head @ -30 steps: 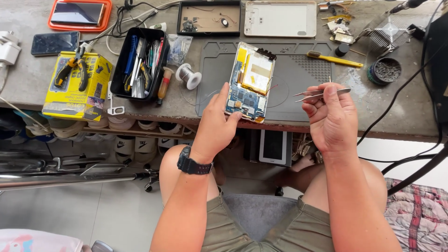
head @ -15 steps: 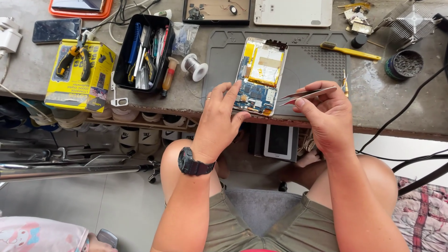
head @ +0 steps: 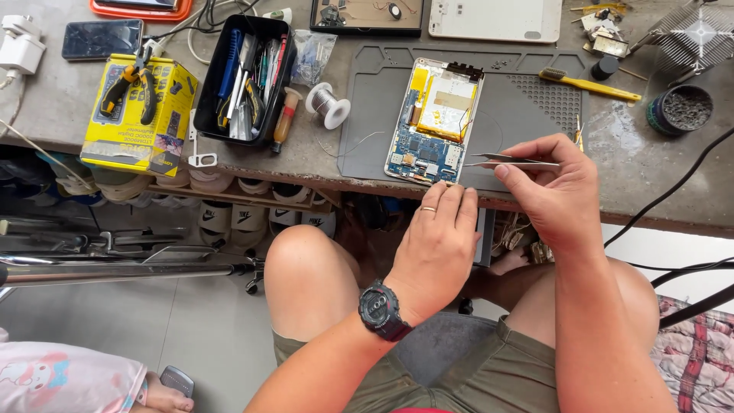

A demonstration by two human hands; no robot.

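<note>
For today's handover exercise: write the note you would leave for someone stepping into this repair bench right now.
Left hand: empty, fingertips at the near edge of the opened device.
Right hand: pinching metal tweezers, tips pointing at the device's lower right corner.
Device lies face down on the grey mat, back cover off, circuit board and yellow-wrapped battery exposed.
Done: the device is open.
Left: the work at the lower edge of the board; nothing is lifted out yet.
</note>
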